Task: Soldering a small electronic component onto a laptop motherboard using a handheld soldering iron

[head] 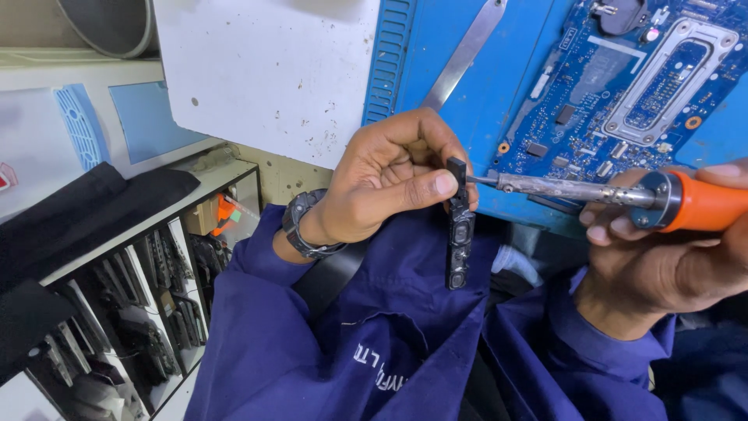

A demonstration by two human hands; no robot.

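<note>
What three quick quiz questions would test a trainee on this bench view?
1. True or false: the soldering iron tip meets the top of the black part.
2. Which hand holds the black part: A left hand, B right hand?
3. Fill in: the circuit board lies on a ____ mat.

Key: 1 true; 2 A; 3 blue.

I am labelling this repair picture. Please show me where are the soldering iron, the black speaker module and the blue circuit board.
soldering iron point(576, 189), head view, on its metal shaft.
black speaker module point(459, 230), head view, on its middle body.
blue circuit board point(592, 86), head view, on bare board left of the metal frame.
</note>
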